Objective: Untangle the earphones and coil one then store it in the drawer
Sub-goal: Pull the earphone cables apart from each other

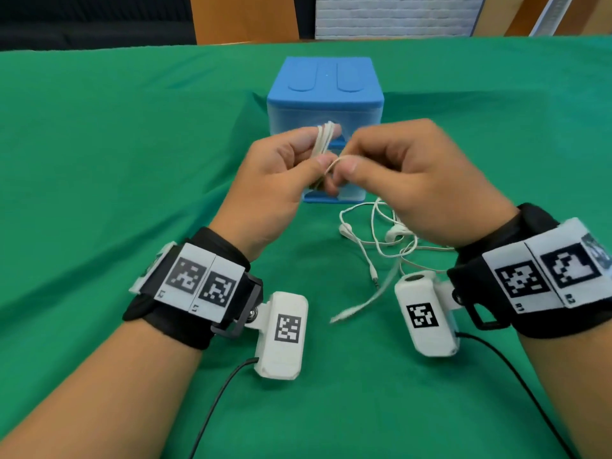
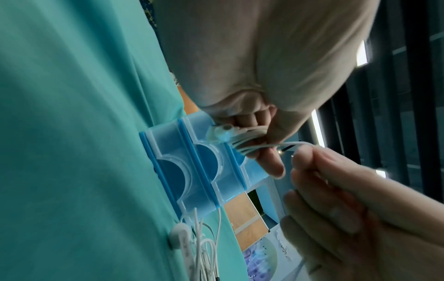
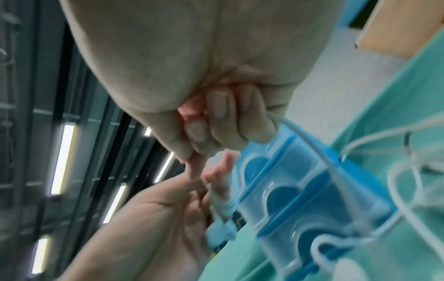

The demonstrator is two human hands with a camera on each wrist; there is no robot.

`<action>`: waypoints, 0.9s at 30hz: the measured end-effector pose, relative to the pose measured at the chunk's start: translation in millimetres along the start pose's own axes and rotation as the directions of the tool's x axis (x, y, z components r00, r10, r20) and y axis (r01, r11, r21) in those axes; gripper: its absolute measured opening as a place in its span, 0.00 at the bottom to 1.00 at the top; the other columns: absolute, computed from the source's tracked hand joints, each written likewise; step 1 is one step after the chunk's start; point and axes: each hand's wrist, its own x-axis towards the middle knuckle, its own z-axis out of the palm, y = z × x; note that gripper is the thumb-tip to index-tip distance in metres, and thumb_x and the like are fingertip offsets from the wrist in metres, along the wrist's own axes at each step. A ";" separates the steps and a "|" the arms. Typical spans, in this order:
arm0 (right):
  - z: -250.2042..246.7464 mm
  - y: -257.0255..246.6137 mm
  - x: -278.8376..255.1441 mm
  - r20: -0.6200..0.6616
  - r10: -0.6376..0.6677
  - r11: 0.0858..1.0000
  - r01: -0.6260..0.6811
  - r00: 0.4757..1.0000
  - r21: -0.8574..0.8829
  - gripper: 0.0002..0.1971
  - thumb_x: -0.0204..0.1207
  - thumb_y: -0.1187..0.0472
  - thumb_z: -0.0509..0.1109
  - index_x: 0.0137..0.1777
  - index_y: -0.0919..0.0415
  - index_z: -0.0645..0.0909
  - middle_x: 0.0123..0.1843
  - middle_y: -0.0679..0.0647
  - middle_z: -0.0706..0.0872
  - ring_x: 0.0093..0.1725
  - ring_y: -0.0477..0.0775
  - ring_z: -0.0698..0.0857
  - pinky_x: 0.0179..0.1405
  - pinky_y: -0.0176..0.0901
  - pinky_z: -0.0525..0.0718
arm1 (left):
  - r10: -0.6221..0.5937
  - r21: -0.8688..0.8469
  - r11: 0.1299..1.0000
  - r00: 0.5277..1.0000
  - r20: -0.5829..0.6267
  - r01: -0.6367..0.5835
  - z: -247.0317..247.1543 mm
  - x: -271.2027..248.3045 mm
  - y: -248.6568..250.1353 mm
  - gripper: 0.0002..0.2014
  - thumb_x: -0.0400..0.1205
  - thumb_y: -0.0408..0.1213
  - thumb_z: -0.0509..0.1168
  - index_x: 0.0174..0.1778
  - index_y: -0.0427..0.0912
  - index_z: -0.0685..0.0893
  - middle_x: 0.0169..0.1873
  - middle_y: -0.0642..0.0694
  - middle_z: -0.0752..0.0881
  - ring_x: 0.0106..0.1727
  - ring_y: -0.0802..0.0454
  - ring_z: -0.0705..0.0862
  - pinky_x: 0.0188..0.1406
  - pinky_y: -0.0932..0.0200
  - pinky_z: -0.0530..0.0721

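Observation:
My left hand (image 1: 291,160) holds a white earphone cable coil (image 1: 323,140) wound round its fingers, above the table and in front of the blue drawer unit (image 1: 326,91). The left wrist view shows the coil (image 2: 242,139) with an earbud beside it. My right hand (image 1: 390,160) pinches the cable's loose end (image 1: 334,164) right next to the left thumb; the tail hangs down to its plug (image 1: 341,314). A second white earphone (image 1: 381,233) lies loose on the green cloth below my right hand. The drawers look closed.
A green cloth (image 1: 116,160) covers the whole table. The drawer unit stands at the middle, its translucent drawers facing me. Wooden panels and a white wall lie beyond the far table edge. Black cables run from both wrist cameras toward me.

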 end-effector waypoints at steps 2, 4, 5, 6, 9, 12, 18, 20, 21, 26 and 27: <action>-8.2 6.1 1.4 -0.125 -0.006 1.000 0.003 0.992 -0.024 0.10 0.81 0.64 0.67 0.41 0.63 0.87 0.27 0.42 0.83 0.28 0.42 0.76 0.32 0.42 0.73 | -0.026 0.040 0.999 0.998 0.063 0.024 -0.6 -0.7 2.4 0.14 0.86 0.29 0.58 0.57 0.22 0.83 0.32 0.40 0.84 0.29 0.53 0.77 0.33 0.66 0.76; -14.1 14.0 1.8 -0.226 0.034 0.998 -0.043 0.974 -0.037 0.10 0.82 0.63 0.67 0.42 0.63 0.87 0.22 0.38 0.76 0.24 0.40 0.70 0.28 0.31 0.64 | -0.056 0.044 0.998 0.993 0.102 0.052 -0.6 -2.1 2.1 0.16 0.89 0.31 0.56 0.56 0.22 0.84 0.25 0.46 0.76 0.26 0.55 0.68 0.27 0.64 0.66; -15.8 18.7 1.4 -0.258 0.064 0.997 -0.073 0.964 -0.027 0.11 0.83 0.61 0.67 0.41 0.62 0.86 0.21 0.40 0.74 0.23 0.41 0.68 0.27 0.32 0.62 | -0.061 0.022 0.998 0.991 0.119 0.059 -0.4 -3.1 2.5 0.16 0.90 0.32 0.55 0.57 0.25 0.86 0.24 0.48 0.73 0.26 0.54 0.65 0.26 0.62 0.62; -16.5 23.1 0.9 -0.271 0.096 0.995 -0.103 0.958 -0.012 0.12 0.83 0.58 0.67 0.40 0.60 0.86 0.21 0.42 0.72 0.23 0.42 0.66 0.27 0.35 0.62 | -0.061 -0.022 0.998 0.990 0.131 0.064 0.0 -4.0 3.4 0.16 0.90 0.32 0.54 0.58 0.28 0.86 0.23 0.49 0.70 0.27 0.53 0.63 0.26 0.60 0.59; -11.6 30.2 -0.1 -0.175 0.201 0.980 -0.198 0.964 0.035 0.16 0.83 0.51 0.64 0.37 0.58 0.84 0.24 0.48 0.67 0.24 0.45 0.64 0.28 0.41 0.62 | -0.044 -0.214 0.975 0.994 0.101 0.065 0.1 -4.2 7.3 0.15 0.91 0.31 0.54 0.64 0.28 0.83 0.26 0.50 0.74 0.26 0.55 0.66 0.26 0.62 0.62; -2.2 26.7 -0.6 -0.012 0.237 0.971 -0.236 0.971 0.049 0.17 0.86 0.54 0.63 0.37 0.60 0.83 0.24 0.48 0.67 0.24 0.44 0.64 0.25 0.37 0.62 | -0.024 -0.337 0.941 0.999 0.043 0.037 0.3 -3.8 10.6 0.16 0.90 0.28 0.54 0.70 0.26 0.78 0.34 0.48 0.87 0.31 0.56 0.82 0.34 0.66 0.79; 8.7 6.7 -3.9 0.316 0.211 0.977 -0.206 0.925 -0.051 0.14 0.87 0.58 0.64 0.42 0.56 0.87 0.24 0.45 0.69 0.25 0.44 0.66 0.26 0.36 0.65 | 0.001 -0.288 0.957 0.997 -0.081 -0.024 -3.8 0.2 3.6 0.16 0.89 0.23 0.56 0.73 0.30 0.74 0.57 0.37 0.91 0.57 0.48 0.90 0.55 0.61 0.85; 8.8 -0.3 -3.9 0.324 0.186 0.982 -0.163 0.928 -0.098 0.14 0.86 0.57 0.65 0.41 0.56 0.88 0.23 0.45 0.70 0.25 0.43 0.69 0.27 0.35 0.66 | 0.013 -0.208 0.978 0.998 -0.058 -0.025 -2.7 0.2 1.6 0.15 0.89 0.23 0.55 0.72 0.32 0.75 0.55 0.37 0.91 0.55 0.47 0.91 0.54 0.60 0.85; 8.3 -2.8 -3.9 0.295 0.158 0.985 -0.130 0.942 -0.112 0.14 0.85 0.56 0.66 0.40 0.55 0.88 0.23 0.45 0.72 0.26 0.42 0.73 0.29 0.36 0.70 | 0.012 -0.174 0.985 0.999 -0.040 -0.019 -2.2 0.0 0.8 0.15 0.90 0.24 0.54 0.71 0.33 0.76 0.53 0.38 0.91 0.51 0.47 0.91 0.52 0.59 0.85; -0.9 1.9 -4.2 -0.011 0.038 0.986 -0.039 0.999 -0.161 0.14 0.78 0.56 0.73 0.33 0.61 0.84 0.23 0.52 0.72 0.25 0.45 0.68 0.27 0.40 0.67 | -0.022 0.017 1.000 0.998 0.054 0.021 -1.8 -0.7 -0.4 0.14 0.89 0.34 0.55 0.59 0.34 0.84 0.33 0.45 0.84 0.34 0.50 0.79 0.33 0.58 0.74; -1.8 2.9 -4.1 -0.035 0.035 0.984 -0.040 0.999 -0.174 0.12 0.77 0.56 0.75 0.34 0.60 0.85 0.23 0.52 0.75 0.25 0.45 0.68 0.27 0.38 0.66 | -0.030 0.036 0.999 0.995 0.093 0.026 -1.3 -0.9 0.0 0.14 0.89 0.35 0.54 0.52 0.31 0.84 0.32 0.44 0.81 0.33 0.50 0.76 0.33 0.60 0.73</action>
